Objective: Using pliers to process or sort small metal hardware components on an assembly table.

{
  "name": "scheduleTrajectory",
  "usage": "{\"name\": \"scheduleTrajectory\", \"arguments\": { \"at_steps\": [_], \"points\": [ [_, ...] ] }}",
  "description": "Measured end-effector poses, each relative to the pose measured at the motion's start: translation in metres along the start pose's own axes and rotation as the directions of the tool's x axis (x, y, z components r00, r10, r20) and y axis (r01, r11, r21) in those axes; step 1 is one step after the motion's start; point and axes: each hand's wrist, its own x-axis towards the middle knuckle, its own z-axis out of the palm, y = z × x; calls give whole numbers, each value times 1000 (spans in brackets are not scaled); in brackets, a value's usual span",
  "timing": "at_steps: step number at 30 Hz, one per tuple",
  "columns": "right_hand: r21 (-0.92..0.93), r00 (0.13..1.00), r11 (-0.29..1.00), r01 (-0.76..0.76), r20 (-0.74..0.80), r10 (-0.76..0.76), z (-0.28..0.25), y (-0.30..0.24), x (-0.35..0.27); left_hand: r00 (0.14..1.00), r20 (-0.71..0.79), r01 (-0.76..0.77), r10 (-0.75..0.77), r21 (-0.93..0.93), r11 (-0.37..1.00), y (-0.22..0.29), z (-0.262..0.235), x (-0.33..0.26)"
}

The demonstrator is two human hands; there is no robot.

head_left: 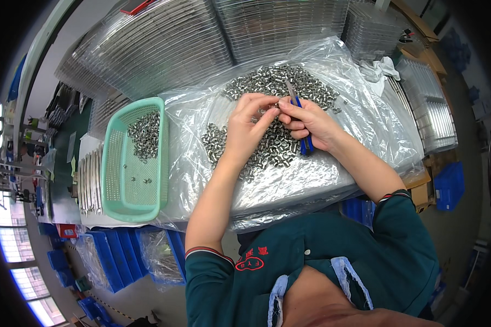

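Observation:
Both of my hands meet over a heap of small shiny metal parts [281,143] on the plastic-covered table. My right hand [321,126] is closed around a blue utility knife [306,145], its narrow silver end pointing away from me. The thumb and forefinger of that hand touch the fingertips of my left hand [246,126]. My left hand is closed in a pinch, and a small metal part [277,105] shows between the fingertips, mostly hidden. Beyond the hands, another heap of the same parts [316,87] spreads out.
A light green basket [108,180] with more metal parts stands at the left. Clear plastic trays [163,49] are stacked along the back, with more trays [428,109] at the right. A white cloth [379,71] lies back right. Blue bins [117,256] stand below the left edge.

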Motion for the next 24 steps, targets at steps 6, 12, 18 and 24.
{"name": "scheduleTrajectory", "arguments": {
  "at_steps": [6,12,18,24],
  "points": [
    [34,999,999,-34,-4,35,-2,2,3,1000,-14,-14,14,2,1000,-2,2,-1],
    [-4,999,999,-38,19,38,4,-2,1,905,-261,113,-337,-616,779,-8,-26,8],
    [8,1000,1000,-16,22,15,4,-2,-1,579,-646,-302,-497,-737,605,-25,-91,11],
    [-17,999,1000,-3,-37,2,6,-3,2,807,-368,126,-462,-658,743,-23,-62,11]
  ]
}}
